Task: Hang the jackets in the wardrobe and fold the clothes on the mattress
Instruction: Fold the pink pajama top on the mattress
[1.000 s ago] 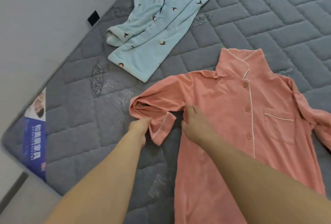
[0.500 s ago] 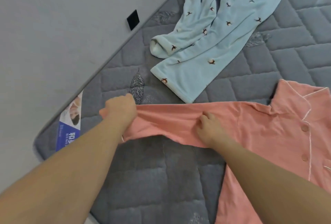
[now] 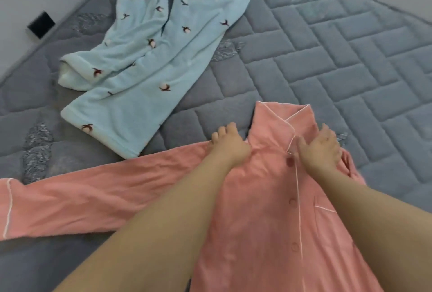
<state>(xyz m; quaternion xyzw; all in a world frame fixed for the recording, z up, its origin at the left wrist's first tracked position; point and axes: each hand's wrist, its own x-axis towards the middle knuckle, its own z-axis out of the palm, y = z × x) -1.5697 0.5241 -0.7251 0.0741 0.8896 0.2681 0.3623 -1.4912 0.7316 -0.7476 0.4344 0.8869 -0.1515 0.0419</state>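
A salmon-pink button-up pyjama shirt (image 3: 264, 221) with white piping lies front-up on the grey quilted mattress (image 3: 350, 62). Its left sleeve (image 3: 70, 203) stretches out flat toward the left edge of the view. My left hand (image 3: 230, 147) rests on the shirt's left shoulder beside the collar, fingers relaxed and spread. My right hand (image 3: 321, 148) lies on the shirt's right shoulder by the collar and top button, fingers loosely bent. The shirt's right sleeve is bunched behind my right hand. My forearms hide part of the shirt's body.
Light blue fleece pyjama trousers (image 3: 149, 53) with small dark bird prints lie crumpled at the upper left of the mattress. A small black square (image 3: 41, 25) sits on the grey wall at the left. The mattress edge runs along the wall on the left.
My left hand let go of the sleeve cuff after pulling it out straight to the left. Both hands moved up to the shirt's shoulders by the collar.
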